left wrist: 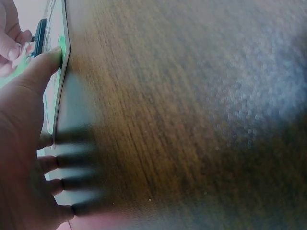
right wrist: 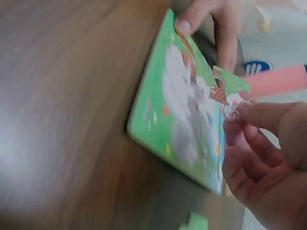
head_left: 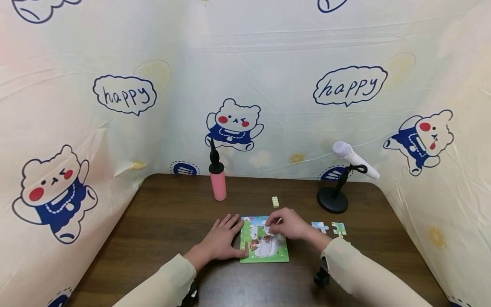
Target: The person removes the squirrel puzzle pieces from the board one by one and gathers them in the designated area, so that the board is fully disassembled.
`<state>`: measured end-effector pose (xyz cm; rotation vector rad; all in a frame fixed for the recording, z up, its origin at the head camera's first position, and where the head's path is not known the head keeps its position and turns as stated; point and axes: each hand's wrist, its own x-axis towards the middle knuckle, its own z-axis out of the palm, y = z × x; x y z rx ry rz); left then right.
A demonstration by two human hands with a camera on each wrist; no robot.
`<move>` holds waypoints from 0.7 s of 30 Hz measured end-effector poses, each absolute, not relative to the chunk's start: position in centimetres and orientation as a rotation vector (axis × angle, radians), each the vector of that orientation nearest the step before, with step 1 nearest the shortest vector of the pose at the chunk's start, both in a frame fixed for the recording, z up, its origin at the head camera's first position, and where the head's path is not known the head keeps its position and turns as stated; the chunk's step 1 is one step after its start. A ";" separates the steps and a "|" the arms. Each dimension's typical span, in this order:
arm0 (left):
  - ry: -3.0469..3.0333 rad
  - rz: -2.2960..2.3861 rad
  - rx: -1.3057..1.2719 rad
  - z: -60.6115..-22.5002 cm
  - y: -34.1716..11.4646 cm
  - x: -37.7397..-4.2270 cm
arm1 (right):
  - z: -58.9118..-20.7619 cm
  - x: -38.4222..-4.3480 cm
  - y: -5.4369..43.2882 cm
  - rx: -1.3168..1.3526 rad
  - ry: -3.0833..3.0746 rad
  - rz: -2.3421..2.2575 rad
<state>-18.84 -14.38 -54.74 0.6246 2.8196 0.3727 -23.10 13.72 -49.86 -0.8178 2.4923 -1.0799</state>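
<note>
A flat jigsaw puzzle board [head_left: 281,256] with a green border and a white animal picture lies on the table. My left hand [head_left: 222,238] rests at its left side, fingers spread and straight, thumb on the board's lower left edge. In the left wrist view that thumb [left wrist: 45,64] presses the board's rim. Above the upper right of the board is my right hand [head_left: 289,224]. Its thumb and fingers pinch a green and white puzzle piece [right wrist: 232,84], held tilted over the board in the right wrist view.
Loose puzzle pieces [head_left: 339,228] lie right of the board, partly behind the right forearm. A pale toy brick [head_left: 275,201] sits beyond the board. Farther back stand a pink bottle with a black top [head_left: 218,185] and a white microphone [head_left: 354,158] on a black stand [head_left: 333,200].
</note>
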 end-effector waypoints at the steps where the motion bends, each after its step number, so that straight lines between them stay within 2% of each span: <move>1: 2.820 0.376 0.625 -54.7 -14.4 -18.9 | -49.7 -23.2 14.3 -0.795 2.499 -1.072; 8: 2.816 0.395 0.612 -54.6 -14.4 -18.8 | -49.1 -23.1 18.8 -0.612 2.492 -1.035; 21: 2.815 0.382 0.605 -54.7 -14.4 -18.8 | -50.8 -21.0 23.1 -0.624 2.516 -1.001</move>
